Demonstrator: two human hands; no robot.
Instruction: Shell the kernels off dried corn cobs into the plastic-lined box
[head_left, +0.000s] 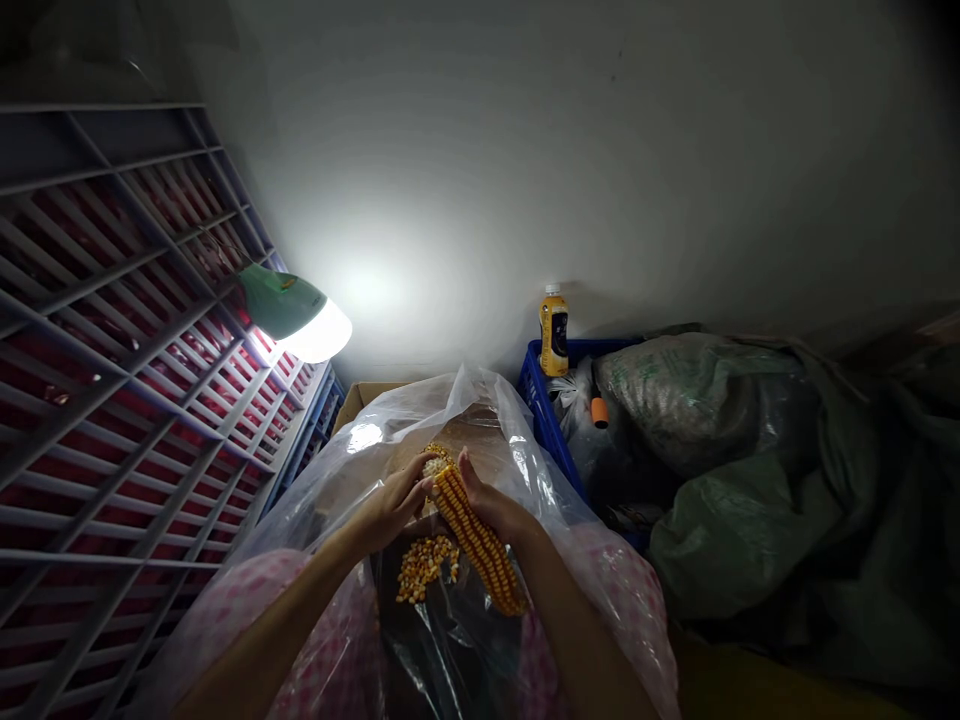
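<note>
A long yellow ear of corn (480, 540) slants between my two hands above a sheet of clear plastic. Its upper end looks pale, as if bare of kernels there, and its lower end points down toward my lap. My left hand (401, 497) curls its fingers round that upper end, with the thumb beside it. My right hand (491, 500) wraps the ear's right side, thumb pointing up. Loose corn kernels (426, 568) lie in a small heap on the clear plastic bag (517, 440), below my left hand. Fingers behind the ear are hidden.
A lit green lamp (289, 305) hangs on stacked plastic crates (142, 400) at the left. A cardboard box edge (367, 395) shows behind the bag. To the right, a blue crate (551, 435) holds bags, with a yellow bottle (554, 335) and dark green sacks (750, 520) nearby.
</note>
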